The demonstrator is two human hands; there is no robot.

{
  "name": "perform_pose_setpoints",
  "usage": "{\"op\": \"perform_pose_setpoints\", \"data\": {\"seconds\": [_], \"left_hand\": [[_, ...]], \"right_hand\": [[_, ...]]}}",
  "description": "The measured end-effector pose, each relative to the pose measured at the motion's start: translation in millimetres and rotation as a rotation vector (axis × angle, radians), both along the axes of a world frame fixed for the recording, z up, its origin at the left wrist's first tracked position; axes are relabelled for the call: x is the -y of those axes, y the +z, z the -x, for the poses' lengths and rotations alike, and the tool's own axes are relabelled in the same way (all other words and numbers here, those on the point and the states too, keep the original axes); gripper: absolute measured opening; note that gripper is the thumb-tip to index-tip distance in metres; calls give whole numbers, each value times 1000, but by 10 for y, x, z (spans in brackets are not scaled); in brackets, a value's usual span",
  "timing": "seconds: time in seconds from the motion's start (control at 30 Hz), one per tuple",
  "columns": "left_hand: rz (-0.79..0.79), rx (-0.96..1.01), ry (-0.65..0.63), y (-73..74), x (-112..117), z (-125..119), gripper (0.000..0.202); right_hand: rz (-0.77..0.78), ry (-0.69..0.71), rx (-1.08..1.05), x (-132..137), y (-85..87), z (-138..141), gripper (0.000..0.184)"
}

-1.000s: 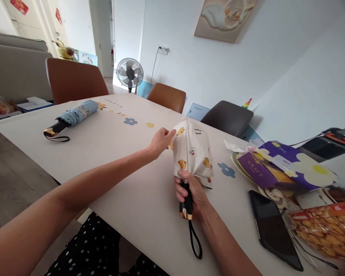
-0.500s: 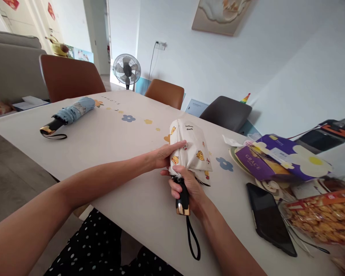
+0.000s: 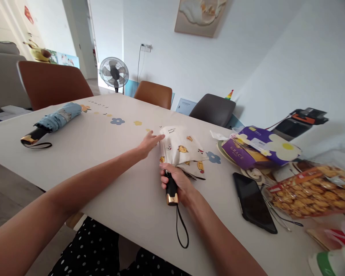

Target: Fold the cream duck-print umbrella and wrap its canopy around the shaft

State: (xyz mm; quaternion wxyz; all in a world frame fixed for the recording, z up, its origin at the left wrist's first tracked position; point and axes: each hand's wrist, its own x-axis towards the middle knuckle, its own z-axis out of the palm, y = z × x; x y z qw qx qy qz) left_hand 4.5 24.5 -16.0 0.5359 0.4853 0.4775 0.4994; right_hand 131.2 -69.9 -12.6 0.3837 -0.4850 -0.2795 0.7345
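Note:
A folding umbrella (image 3: 181, 147), white with yellow duck prints, lies collapsed over the table with its cloth partly loose at the right. Its black handle with a gold end points toward me, and a black wrist strap hangs from it. My right hand (image 3: 176, 178) is wrapped round the top of the handle and the base of the cloth. Beside the cloth's left edge, my left hand (image 3: 150, 143) has its fingers stretched out; whether the fingertips touch the cloth I cannot tell. A second folding umbrella (image 3: 59, 118), light blue and rolled up, lies at the table's left.
The pale table (image 3: 126, 172) has flower prints. On its right are a black phone (image 3: 253, 201), a purple box (image 3: 258, 147), a bag of snacks (image 3: 316, 188) and a cup (image 3: 332, 262). Chairs (image 3: 153, 94) line the far side, with a fan (image 3: 114, 73) behind.
My left hand has moved off the cloth to its left and its fingers have spread. The duck-print cloth has turned a little in my right hand. The view has shifted right.

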Motion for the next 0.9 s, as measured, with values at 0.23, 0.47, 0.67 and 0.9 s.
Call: {"op": "perform_pose_setpoints", "data": {"seconds": [0.23,0.47,0.67,0.9], "left_hand": [[-639,-637,-162,391,71,-328,30],[-709,-1373,-878,647,-22,-999,51],[-822,-1423,-822,715,-130,-992,33],[-837,-979,-463,800,-121,-706,18]], "right_hand": [[50,34,-21,-11,35,-42,14],[-2,69,-56,1,21,-59,16],[-19,84,-95,-5,-18,-77,19],[-7,77,-94,-3,0,-69,21]]}}
